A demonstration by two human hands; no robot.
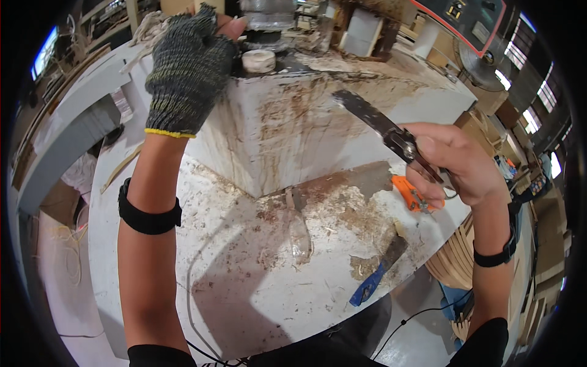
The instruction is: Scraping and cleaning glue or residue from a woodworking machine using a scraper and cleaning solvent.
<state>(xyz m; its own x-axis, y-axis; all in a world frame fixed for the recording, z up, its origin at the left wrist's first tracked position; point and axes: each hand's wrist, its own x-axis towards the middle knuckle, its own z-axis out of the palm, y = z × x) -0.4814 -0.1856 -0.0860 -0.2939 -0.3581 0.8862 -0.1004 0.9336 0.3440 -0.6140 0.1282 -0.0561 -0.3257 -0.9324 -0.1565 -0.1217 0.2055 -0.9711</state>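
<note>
My right hand (455,159) grips a dark pair of scissors (370,115) with a pivot and splattered blades. Their closed tips point up and left, in front of a white box-shaped block (293,134) streaked with brown stains. On the far left, my left hand (192,67) wears a dark grey knitted glove with a yellow hem. Its fingers are curled near the block's top, the bare thumb sticking out, and what they hold is hidden. Just right of the glove sits a white tape roll (259,60). Below my right hand lies an orange tool (408,192), partly covered by the fingers.
A blue-handled scraper (379,275) lies near the front edge of the stained white table (226,269). Behind the tape roll stands a plastic-wrapped cylinder (268,15). A red-edged control panel (461,21) and a fan (480,64) are at the back right. Curved wooden strips (454,260) lie right of the table.
</note>
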